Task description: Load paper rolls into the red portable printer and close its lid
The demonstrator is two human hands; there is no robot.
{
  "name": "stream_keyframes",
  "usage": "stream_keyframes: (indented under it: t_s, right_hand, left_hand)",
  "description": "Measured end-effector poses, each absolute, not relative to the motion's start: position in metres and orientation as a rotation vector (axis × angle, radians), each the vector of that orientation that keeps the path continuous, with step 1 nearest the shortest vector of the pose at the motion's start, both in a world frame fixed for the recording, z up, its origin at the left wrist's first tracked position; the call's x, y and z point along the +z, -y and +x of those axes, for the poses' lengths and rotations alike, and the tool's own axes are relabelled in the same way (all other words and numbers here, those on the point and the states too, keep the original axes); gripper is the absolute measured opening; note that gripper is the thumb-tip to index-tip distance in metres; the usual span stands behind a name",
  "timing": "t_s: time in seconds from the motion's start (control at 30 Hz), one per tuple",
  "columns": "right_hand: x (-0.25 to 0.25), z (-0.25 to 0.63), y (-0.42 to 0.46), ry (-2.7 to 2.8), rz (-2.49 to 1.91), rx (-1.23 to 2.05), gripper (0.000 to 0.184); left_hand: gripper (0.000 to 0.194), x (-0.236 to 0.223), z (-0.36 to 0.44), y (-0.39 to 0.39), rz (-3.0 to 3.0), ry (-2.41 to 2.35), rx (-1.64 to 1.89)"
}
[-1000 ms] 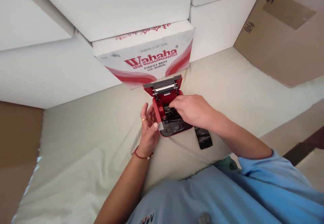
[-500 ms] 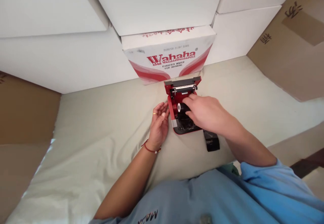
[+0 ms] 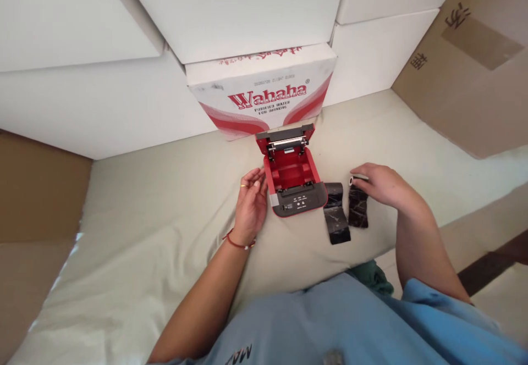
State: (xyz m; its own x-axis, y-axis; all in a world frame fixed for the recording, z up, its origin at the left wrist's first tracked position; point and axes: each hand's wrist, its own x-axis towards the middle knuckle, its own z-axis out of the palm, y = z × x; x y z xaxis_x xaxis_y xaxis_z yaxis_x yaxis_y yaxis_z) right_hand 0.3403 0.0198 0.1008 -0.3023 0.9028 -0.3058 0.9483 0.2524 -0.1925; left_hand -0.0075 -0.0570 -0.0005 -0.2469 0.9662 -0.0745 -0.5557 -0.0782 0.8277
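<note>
A red and black label printer (image 3: 295,175) stands on the cloth with its lid raised, its red roll compartment bare. My left hand (image 3: 251,203) lies against the printer's left side, palm up, fingers loosely bent and apart, holding nothing. To the right, my right hand (image 3: 381,183) pinches a roll of black marbled labels (image 3: 358,208); its white core end shows and a strip hangs down from it. Between that roll and the printer lies another strip of black marbled labels (image 3: 337,225), partly curled at its far end.
A white and red Wahaha water carton (image 3: 264,98) stands right behind the printer's lid. White boxes (image 3: 136,101) are stacked along the back. Brown cardboard boxes (image 3: 466,95) flank the right and left sides. A pale green cloth (image 3: 157,233) with creases covers the surface.
My right hand has lifted the label roll out of the printer and carried it right, over the cloth. The left hand stays at the printer's side. The view has shifted slightly.
</note>
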Motion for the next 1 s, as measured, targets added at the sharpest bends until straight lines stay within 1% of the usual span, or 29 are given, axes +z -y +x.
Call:
stream_keyframes:
  t_s: [0.1, 0.27, 0.37, 0.47, 0.53, 0.6, 0.67, 0.73, 0.83, 1.0]
  right_hand:
    - [0.092, 0.317, -0.007, -2.527, 1.81, -0.57, 0.041]
    - [0.083, 0.291, 0.007, -2.479, 1.694, -0.655, 0.034]
    - [0.09, 0.294, 0.01, -2.469, 1.604, -0.676, 0.032]
    - [0.121, 0.318, 0.015, -2.56, 1.387, -0.924, 0.027]
    - [0.152, 0.338, 0.017, -2.666, 1.218, -1.181, 0.03]
    - [0.182, 0.349, 0.017, -2.745, 1.205, -1.297, 0.032]
    - [0.201, 0.343, 0.013, -2.797, 1.239, -1.332, 0.033]
    - [0.204, 0.32, 0.005, -2.848, 1.282, -1.292, 0.035]
    - [0.188, 0.265, -0.009, -2.874, 1.372, -1.134, 0.036]
    - [0.16, 0.197, -0.02, -2.714, 1.521, -0.616, 0.032]
  left_hand:
    - [0.035, -0.001, -0.009, 0.058, 0.625, -0.934, 1.614]
    - [0.033, -0.001, -0.01, 0.057, 0.618, -0.961, 1.618]
    - [0.033, 0.0, -0.009, 0.057, 0.615, -0.958, 1.626]
    - [0.032, 0.001, -0.007, 0.056, 0.593, -0.946, 1.629]
    - [0.033, 0.001, -0.006, 0.056, 0.586, -0.931, 1.639]
    - [0.033, 0.001, -0.005, 0.056, 0.581, -0.911, 1.65]
    - [0.032, 0.0, -0.005, 0.055, 0.583, -0.896, 1.652]
    - [0.03, 0.0, -0.005, 0.055, 0.593, -0.893, 1.649]
    - [0.029, -0.001, -0.005, 0.055, 0.606, -0.894, 1.648]
    - [0.03, -0.001, -0.004, 0.055, 0.596, -0.888, 1.665]
